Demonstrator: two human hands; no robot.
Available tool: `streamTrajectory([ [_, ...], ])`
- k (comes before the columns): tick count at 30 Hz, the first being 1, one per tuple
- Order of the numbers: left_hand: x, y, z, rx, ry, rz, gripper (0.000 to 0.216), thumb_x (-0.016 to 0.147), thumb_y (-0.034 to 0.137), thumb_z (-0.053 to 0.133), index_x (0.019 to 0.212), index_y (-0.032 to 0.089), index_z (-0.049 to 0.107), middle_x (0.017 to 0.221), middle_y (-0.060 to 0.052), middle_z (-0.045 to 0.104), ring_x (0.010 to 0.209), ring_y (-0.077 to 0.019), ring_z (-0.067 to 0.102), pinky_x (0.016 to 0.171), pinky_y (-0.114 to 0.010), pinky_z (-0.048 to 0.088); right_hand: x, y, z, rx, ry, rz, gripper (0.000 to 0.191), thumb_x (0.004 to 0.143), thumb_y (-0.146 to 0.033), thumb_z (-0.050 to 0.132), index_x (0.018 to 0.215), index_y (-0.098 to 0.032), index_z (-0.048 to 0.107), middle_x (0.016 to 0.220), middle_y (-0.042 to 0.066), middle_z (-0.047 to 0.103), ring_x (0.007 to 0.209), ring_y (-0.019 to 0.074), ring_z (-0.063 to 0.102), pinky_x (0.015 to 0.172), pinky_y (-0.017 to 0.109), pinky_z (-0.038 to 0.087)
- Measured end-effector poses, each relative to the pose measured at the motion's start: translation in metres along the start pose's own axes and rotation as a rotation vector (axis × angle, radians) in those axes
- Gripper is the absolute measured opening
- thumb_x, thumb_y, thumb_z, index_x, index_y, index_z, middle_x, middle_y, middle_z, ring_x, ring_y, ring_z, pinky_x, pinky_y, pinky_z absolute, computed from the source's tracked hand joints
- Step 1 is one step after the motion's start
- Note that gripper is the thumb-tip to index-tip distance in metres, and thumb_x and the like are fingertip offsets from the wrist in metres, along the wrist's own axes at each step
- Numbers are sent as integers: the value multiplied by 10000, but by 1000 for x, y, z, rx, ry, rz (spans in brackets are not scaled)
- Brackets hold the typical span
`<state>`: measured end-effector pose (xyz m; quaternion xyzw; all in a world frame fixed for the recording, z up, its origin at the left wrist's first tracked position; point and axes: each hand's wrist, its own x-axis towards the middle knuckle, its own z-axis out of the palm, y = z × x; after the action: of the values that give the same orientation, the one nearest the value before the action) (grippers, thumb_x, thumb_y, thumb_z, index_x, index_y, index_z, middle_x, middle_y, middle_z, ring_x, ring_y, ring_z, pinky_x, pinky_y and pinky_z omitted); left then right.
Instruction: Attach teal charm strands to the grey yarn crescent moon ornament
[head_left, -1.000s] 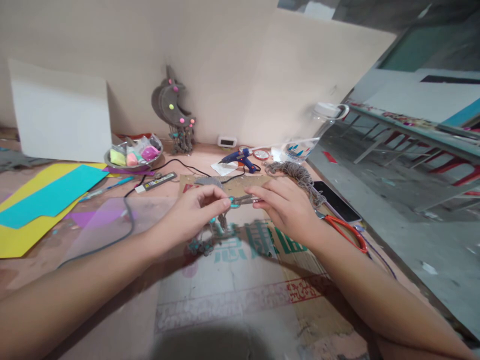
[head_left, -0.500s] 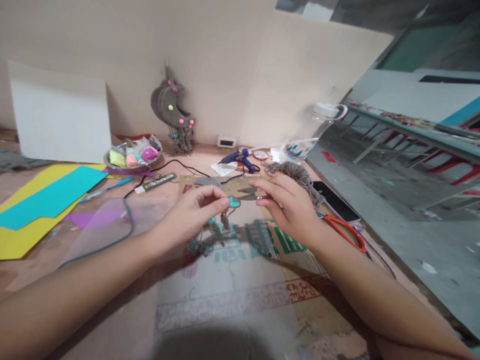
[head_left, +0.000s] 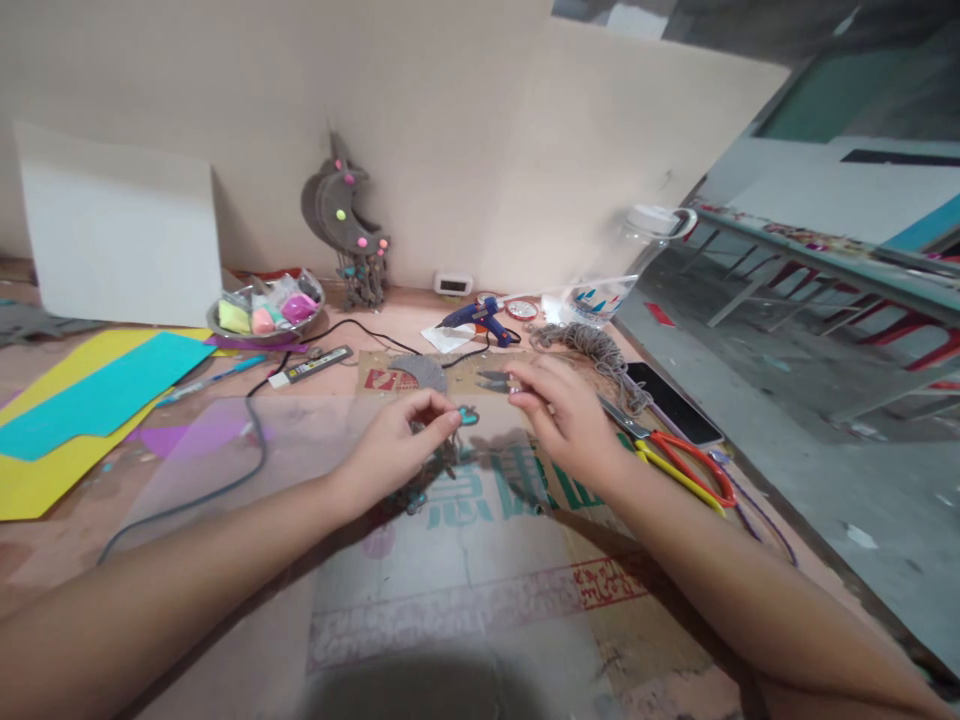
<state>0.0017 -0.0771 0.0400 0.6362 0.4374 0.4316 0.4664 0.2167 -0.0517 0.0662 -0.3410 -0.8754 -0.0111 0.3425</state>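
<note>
My left hand [head_left: 409,435] is closed, pinching a small teal heart charm [head_left: 468,415] with a grey edge between thumb and fingertips. Grey yarn strands and more teal pieces [head_left: 416,500] dangle below that hand, partly in its shadow. My right hand [head_left: 566,415] is closed around small scissors, whose dark pointed blades [head_left: 493,381] stick out to the left; their handles are hidden by the fingers. The blades are slightly apart and lie a little above and right of the charm, not touching it. A grey crescent piece [head_left: 424,372] rests on the cardboard behind my left hand.
Big scissors with orange and yellow handles [head_left: 686,470] lie right of my right forearm, beside a phone [head_left: 675,405] and grey yarn [head_left: 589,350]. Behind are a blue glue gun [head_left: 480,318], a bottle [head_left: 622,260], a clay bowl [head_left: 266,325] and a finished-looking moon hanging [head_left: 345,210].
My right hand has drawn the small scissors slightly up and away from the charm. The charm has dipped a little in my left hand. More of the big scissors and the grey crescent shows.
</note>
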Motion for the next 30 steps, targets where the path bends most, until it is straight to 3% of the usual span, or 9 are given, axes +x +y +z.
streamTrajectory([
  [4, 1, -22, 9, -2, 5, -86, 195, 840, 363, 557, 770, 181, 570, 701, 14, 574, 656, -115, 535, 633, -240, 416, -21, 7, 19, -25, -82, 7, 245, 938, -260, 455, 1111, -148, 587, 821, 69, 594, 760, 188, 550, 668, 306, 434],
  [9, 4, -27, 8, -9, -18, -120, 215, 851, 379, 550, 797, 172, 572, 699, 9, 568, 636, -110, 515, 583, -231, 396, -38, 21, 24, 4, -76, -15, 241, 933, -247, 470, 1120, -150, 587, 841, 72, 607, 770, 185, 548, 668, 305, 429],
  [24, 4, -26, 5, 11, -71, -141, 198, 857, 359, 563, 781, 177, 564, 722, 20, 588, 663, -103, 525, 591, -221, 383, -35, 18, 30, -74, -151, -57, 266, 940, -264, 461, 1083, -101, 615, 808, 75, 606, 724, 178, 520, 649, 312, 413],
  [30, 5, -26, 6, 21, -79, -127, 193, 854, 356, 556, 791, 175, 579, 723, 18, 595, 662, -108, 536, 600, -223, 401, -34, 17, 30, -82, -178, -42, 273, 954, -294, 434, 1104, -142, 604, 819, 71, 617, 733, 179, 526, 663, 313, 420],
])
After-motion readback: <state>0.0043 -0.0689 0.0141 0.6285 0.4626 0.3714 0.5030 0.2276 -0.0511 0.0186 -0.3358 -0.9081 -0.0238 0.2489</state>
